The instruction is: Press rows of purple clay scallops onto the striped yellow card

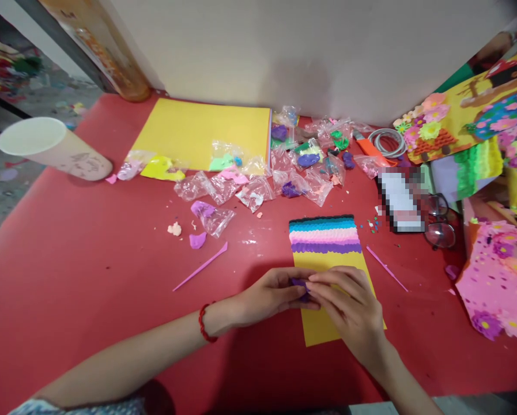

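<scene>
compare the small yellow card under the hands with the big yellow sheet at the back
The small yellow card bears clay stripes across its top; the big yellow sheet has none, only clay bags on its near edge. The card is narrow, the sheet much wider. The left hand and right hand pinch purple clay over the card, not the sheet. Both are yellow, flat on the red table.

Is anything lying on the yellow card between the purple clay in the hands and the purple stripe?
Nothing visible: only bare yellow card lies between the purple clay and the purple stripe.
</scene>
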`<state>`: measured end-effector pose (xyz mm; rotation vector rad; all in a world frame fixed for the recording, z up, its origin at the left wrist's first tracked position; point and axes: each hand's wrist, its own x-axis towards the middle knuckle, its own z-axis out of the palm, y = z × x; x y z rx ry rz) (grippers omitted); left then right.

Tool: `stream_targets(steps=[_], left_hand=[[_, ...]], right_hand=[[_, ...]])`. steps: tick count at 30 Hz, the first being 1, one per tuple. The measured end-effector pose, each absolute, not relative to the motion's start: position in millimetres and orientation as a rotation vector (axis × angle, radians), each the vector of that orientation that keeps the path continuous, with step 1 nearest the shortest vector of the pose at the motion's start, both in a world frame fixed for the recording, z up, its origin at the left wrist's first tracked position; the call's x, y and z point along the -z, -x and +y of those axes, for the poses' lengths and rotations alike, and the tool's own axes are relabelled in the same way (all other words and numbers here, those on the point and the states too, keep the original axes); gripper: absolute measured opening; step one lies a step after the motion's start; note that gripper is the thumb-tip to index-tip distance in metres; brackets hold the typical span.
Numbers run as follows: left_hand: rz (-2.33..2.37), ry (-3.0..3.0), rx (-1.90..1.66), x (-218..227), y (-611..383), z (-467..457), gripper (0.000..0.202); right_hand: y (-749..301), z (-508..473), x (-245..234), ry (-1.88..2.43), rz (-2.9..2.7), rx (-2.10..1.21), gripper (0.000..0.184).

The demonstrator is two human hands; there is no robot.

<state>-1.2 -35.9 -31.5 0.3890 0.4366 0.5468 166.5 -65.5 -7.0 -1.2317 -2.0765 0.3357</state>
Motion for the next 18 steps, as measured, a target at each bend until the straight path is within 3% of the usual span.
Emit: stream_targets(steps=[5, 11, 18], left_hand=[[0.502, -0.54, -0.556, 31.8, 4.0, -33.2, 0.026], [0.613, -0.692, -0.57, 36.1, 9.1, -27.4, 0.027], [0.575, -0.29, -0.647, 30.5, 8.4, -34.2, 0.028]], right_hand=[[-157.7, -66.3, 5.7, 1.314, -2.042, -0.425, 0.01], [-158.9, -63.4, 2.5, 1.364, -1.825, -0.524, 0.016], [-151.0, -68.5, 9.6, 1.127, -2.303, -0.156, 0.035]])
